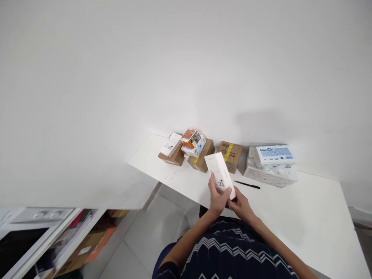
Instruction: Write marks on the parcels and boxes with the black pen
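A long white box (218,169) with small printed marks is held over the near edge of the white table (305,217). My left hand (217,198) wraps its fingers around the box's near end from the left. My right hand (241,205) grips the same end from the right and below. The box points away from me toward the cardboard boxes at the wall.
Along the wall stand a brown box (172,158) with a white carton on it, a taped brown box (201,157) topped with colourful cartons, another brown box (231,154), and stacked white tissue packs (271,164). A black pen (247,185) lies nearby. Shelves with clutter sit low left.
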`<action>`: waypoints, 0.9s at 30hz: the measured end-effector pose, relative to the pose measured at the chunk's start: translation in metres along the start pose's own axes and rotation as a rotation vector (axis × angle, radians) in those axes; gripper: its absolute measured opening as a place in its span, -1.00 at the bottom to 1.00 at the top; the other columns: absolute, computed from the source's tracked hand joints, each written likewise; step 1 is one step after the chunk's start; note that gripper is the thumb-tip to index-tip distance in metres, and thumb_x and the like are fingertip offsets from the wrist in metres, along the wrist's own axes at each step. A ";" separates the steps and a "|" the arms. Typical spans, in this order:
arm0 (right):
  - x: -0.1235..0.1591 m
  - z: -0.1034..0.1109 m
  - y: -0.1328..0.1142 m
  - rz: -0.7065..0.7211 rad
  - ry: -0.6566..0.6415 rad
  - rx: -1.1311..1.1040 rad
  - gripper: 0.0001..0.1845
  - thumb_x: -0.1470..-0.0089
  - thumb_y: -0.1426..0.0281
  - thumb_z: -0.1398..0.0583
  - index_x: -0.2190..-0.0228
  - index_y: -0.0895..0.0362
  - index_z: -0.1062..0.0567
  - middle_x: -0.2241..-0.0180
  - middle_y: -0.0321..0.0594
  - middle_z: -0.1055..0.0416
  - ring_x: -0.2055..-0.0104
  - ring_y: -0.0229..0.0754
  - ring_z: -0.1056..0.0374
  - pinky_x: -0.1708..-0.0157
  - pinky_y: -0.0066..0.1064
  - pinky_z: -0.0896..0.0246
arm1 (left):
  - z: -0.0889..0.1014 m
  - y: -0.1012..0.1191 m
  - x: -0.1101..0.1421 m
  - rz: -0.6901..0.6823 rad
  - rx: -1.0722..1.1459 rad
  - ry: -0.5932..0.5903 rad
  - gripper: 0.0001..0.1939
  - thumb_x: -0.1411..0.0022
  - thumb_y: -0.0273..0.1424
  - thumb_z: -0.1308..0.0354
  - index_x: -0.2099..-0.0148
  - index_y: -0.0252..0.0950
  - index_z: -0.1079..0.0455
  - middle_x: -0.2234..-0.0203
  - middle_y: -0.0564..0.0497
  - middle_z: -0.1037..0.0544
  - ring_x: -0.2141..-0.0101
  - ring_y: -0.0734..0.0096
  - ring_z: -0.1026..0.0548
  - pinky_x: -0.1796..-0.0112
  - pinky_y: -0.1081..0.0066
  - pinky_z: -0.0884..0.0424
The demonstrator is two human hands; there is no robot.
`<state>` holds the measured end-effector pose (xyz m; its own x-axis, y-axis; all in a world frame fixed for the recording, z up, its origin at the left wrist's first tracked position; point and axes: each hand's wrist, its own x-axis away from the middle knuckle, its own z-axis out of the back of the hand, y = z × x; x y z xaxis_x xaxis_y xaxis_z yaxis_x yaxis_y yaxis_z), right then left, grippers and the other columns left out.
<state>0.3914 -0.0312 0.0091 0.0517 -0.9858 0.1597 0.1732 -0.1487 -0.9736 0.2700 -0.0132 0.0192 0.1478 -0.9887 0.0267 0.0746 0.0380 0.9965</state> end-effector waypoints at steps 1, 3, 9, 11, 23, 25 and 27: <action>0.002 0.001 -0.003 -0.005 0.070 -0.070 -0.43 0.08 0.22 -0.28 0.01 0.14 -0.41 0.28 -0.18 -0.55 0.33 -0.06 -0.45 0.29 -0.21 -0.41 | 0.000 0.004 -0.002 -0.052 0.017 -0.069 -0.10 -0.09 -0.25 -0.24 -0.37 -0.24 0.12 -0.31 -0.18 -0.02 -0.30 0.13 0.00 -0.24 0.21 -0.04; 0.004 0.005 -0.009 -0.018 0.223 -0.276 -0.48 0.07 0.22 -0.29 0.05 0.12 -0.43 0.18 -0.15 -0.54 0.20 -0.02 -0.46 0.18 -0.17 -0.40 | 0.002 0.011 -0.008 -0.139 0.052 -0.203 -0.21 -0.18 -0.21 -0.15 -0.37 -0.21 0.10 -0.29 -0.16 -0.08 -0.26 0.16 -0.11 -0.21 0.20 -0.10; -0.003 0.037 -0.039 0.019 0.541 -0.939 -0.65 0.09 0.37 -0.31 0.18 -0.02 -0.48 0.20 -0.35 -0.56 0.14 -0.17 -0.49 0.02 -0.22 -0.38 | -0.001 0.022 -0.057 -0.106 -0.175 -0.116 -0.49 -0.19 -0.18 -0.13 -0.18 -0.14 -0.29 -0.15 -0.10 -0.32 -0.20 0.15 -0.20 -0.20 0.15 -0.05; -0.015 0.051 -0.049 0.007 0.582 -1.010 -0.71 0.10 0.38 -0.31 0.24 0.00 -0.49 0.23 -0.36 -0.56 0.16 -0.21 -0.50 0.05 -0.32 -0.41 | -0.010 0.022 -0.078 -0.071 -0.425 -0.090 -0.32 -0.03 -0.22 -0.27 -0.22 -0.12 -0.24 -0.22 -0.13 -0.20 -0.25 0.05 -0.07 -0.22 0.09 0.06; -0.058 0.059 -0.057 -0.123 0.656 -1.083 -0.68 0.08 0.22 -0.33 0.27 0.03 -0.43 0.19 -0.32 -0.51 0.30 -0.25 -0.52 0.30 -0.43 -0.51 | -0.065 0.008 -0.141 -0.013 -0.959 -0.239 0.07 0.19 0.10 -0.27 -0.34 -0.07 -0.01 -0.36 -0.16 0.23 -0.30 -0.38 0.35 -0.18 -0.20 0.38; -0.061 0.064 -0.055 -0.146 0.650 -1.044 -0.66 0.06 0.17 -0.31 0.24 0.01 -0.41 0.16 -0.31 -0.50 0.31 -0.23 -0.52 0.37 -0.42 -0.50 | -0.066 0.004 -0.144 0.025 -0.971 -0.250 0.08 0.20 0.11 -0.27 -0.34 -0.07 -0.01 -0.36 -0.18 0.24 -0.28 -0.44 0.34 -0.16 -0.25 0.34; -0.066 0.071 -0.053 -0.216 0.601 -0.996 -0.70 0.00 0.15 -0.27 0.27 0.03 -0.40 0.19 -0.28 -0.52 0.34 -0.22 -0.52 0.43 -0.41 -0.49 | -0.065 0.001 -0.145 0.034 -0.969 -0.253 0.07 0.19 0.11 -0.27 -0.34 -0.08 -0.01 -0.36 -0.20 0.23 -0.28 -0.46 0.28 -0.15 -0.24 0.25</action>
<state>0.4483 0.0477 0.0619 -0.4013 -0.7718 0.4932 -0.7352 -0.0497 -0.6760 0.3131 0.1395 0.0117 -0.0412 -0.9824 0.1823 0.8623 0.0572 0.5031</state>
